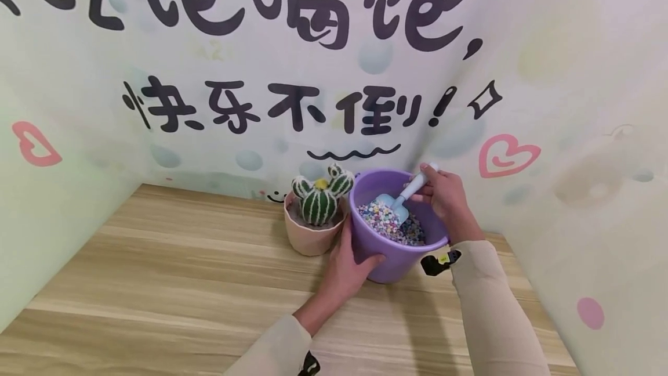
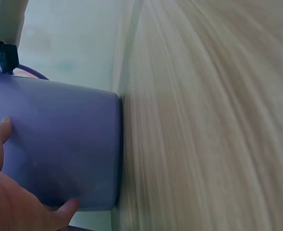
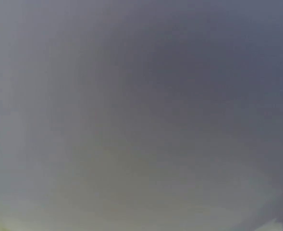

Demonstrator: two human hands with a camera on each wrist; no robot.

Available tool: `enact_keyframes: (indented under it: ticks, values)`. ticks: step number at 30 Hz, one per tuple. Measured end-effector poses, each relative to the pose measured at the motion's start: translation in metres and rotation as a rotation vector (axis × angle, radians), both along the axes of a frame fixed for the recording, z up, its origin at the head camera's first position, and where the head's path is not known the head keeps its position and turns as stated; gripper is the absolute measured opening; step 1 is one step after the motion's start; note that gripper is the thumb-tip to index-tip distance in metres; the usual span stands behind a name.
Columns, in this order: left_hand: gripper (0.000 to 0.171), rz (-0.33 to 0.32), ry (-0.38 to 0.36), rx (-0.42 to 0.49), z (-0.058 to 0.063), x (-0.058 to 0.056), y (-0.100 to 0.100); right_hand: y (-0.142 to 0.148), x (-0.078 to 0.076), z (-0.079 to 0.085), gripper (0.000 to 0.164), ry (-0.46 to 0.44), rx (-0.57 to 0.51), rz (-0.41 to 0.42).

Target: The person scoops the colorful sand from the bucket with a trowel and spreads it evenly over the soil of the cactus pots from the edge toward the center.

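Note:
A purple bucket (image 1: pixel 392 268) stands on the wooden table with small multicoloured pebbles (image 1: pixel 377 222) inside. My left hand (image 1: pixel 345 266) holds its near left side, the thumb on the front wall and the fingers round the left. In the left wrist view, that hand lies against the bucket (image 2: pixel 69 144). My right hand (image 1: pixel 449 195) grips the handle of a pale blue toy shovel (image 1: pixel 412 187) over the bucket's right rim. The shovel's blade dips into the pebbles, partly covered by them. The right wrist view is only a grey blur.
A cactus (image 1: pixel 319 206) in a pale pink pot (image 1: pixel 312 241) stands close to the bucket's left side. The wood-grain table (image 1: pixel 172 271) meets a printed wall covering (image 1: pixel 235 161) behind, with further walls at left and right.

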State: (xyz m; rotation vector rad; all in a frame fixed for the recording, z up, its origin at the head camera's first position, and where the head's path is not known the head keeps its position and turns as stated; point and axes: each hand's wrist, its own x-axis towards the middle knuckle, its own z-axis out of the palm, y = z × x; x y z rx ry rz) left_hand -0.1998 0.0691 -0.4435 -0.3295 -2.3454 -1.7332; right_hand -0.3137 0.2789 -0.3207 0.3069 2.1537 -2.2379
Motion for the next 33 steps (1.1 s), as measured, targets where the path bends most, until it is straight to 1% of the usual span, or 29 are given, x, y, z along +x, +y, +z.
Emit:
enact_keyframes:
  ticks: [6, 9, 12, 18, 23, 30, 33]
  values:
    - [0.098, -0.017, 0.007, -0.029, 0.005, 0.005, -0.007, 0.004, 0.000, 0.001, 0.050, 0.016, -0.112, -0.019]
    - [0.096, -0.031, 0.007, -0.052, 0.007, 0.007, -0.009, 0.005, 0.001, 0.002, 0.045, 0.018, -0.146, -0.019]
    - [0.093, -0.037, 0.006, -0.075, 0.009, 0.010, -0.012, 0.006, 0.002, 0.003, 0.044, 0.017, -0.169, -0.016]
    - [0.089, -0.040, -0.013, -0.074, 0.017, 0.018, -0.021, 0.003, 0.004, 0.004, 0.049, 0.013, -0.191, -0.019]
    - [0.086, -0.051, -0.004, -0.076, 0.019, 0.023, -0.026, 0.002, 0.007, 0.006, 0.050, 0.004, -0.185, -0.049]
    - [0.082, -0.047, -0.041, -0.081, 0.022, 0.033, -0.039, 0.001, 0.011, 0.007, 0.048, -0.008, -0.209, -0.087]
    - [0.081, -0.035, -0.024, -0.092, 0.025, 0.035, -0.046, 0.002, 0.014, 0.008, 0.049, -0.002, -0.236, -0.116]
